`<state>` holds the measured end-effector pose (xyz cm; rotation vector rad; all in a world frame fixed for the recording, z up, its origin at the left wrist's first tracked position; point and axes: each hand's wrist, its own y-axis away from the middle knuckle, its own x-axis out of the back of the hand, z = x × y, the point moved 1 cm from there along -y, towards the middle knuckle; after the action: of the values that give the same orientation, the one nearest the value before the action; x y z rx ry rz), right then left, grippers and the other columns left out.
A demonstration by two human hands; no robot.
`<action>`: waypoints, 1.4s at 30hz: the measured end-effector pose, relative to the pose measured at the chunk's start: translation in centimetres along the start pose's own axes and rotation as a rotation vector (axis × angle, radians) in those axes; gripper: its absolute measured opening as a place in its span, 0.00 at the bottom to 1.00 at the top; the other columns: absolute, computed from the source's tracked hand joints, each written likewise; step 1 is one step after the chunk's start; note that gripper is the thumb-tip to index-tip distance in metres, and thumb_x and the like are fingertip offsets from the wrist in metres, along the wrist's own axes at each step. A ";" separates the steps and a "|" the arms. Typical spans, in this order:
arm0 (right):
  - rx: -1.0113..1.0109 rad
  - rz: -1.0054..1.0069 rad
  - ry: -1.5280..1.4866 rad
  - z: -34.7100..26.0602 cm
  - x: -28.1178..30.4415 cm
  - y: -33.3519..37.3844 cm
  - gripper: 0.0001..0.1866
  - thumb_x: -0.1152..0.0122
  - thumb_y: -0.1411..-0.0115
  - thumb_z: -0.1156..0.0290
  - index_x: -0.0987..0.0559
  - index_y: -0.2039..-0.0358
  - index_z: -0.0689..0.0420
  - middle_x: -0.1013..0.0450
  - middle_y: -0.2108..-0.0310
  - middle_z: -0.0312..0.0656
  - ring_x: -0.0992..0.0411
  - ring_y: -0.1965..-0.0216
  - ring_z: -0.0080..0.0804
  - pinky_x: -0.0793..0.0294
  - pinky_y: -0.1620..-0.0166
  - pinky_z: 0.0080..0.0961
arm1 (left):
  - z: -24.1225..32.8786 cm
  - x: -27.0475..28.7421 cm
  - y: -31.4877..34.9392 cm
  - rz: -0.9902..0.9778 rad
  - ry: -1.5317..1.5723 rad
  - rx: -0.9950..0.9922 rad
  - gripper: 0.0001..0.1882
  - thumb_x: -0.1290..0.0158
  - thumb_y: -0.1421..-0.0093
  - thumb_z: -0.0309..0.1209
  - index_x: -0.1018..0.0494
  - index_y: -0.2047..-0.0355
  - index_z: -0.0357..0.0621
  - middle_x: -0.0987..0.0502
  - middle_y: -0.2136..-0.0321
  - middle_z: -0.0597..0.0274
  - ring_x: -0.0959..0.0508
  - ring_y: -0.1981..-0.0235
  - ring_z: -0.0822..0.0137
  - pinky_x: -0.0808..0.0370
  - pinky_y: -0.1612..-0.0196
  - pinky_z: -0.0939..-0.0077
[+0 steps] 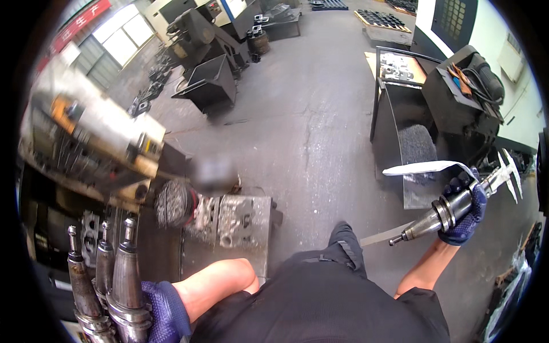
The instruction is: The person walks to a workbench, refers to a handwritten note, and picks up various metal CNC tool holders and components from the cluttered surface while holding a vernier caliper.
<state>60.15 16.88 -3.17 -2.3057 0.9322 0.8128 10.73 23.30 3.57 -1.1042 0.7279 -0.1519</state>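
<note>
My left hand (166, 311), in a dark blue glove, hugs three long steel tool holders (108, 280) upright at the lower left, their tapered ends pointing up. My right hand (464, 214), gloved the same way, grips another steel tool holder (440, 217) that points down and left, together with a caliper (506, 174) and a strip of white paper (426, 167) sticking out above the fist. I stand on the grey concrete floor, one dark shoe (343, 234) ahead of me.
A metal block with cast parts (231, 220) and a wire brush wheel (174, 203) sit by a machine (91, 143) on the left. A black chip bin (409, 137) and dark cabinet (463, 91) stand on the right. Another black bin (211, 83) is farther back.
</note>
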 end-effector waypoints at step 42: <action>-0.073 0.149 -0.021 65.5 -15.0 -130.7 0.21 0.42 0.44 0.66 0.26 0.52 0.62 0.27 0.68 0.44 0.27 0.67 0.35 0.23 0.62 0.30 | 150.1 -1.7 52.8 -0.050 0.446 -0.065 0.51 0.53 0.44 0.64 0.42 0.41 0.21 0.34 0.46 0.35 0.31 0.46 0.44 0.33 0.45 0.52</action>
<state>126.56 147.97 -6.94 -2.3055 1.0921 0.9456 87.65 162.45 -3.57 -1.1640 1.1084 -0.4290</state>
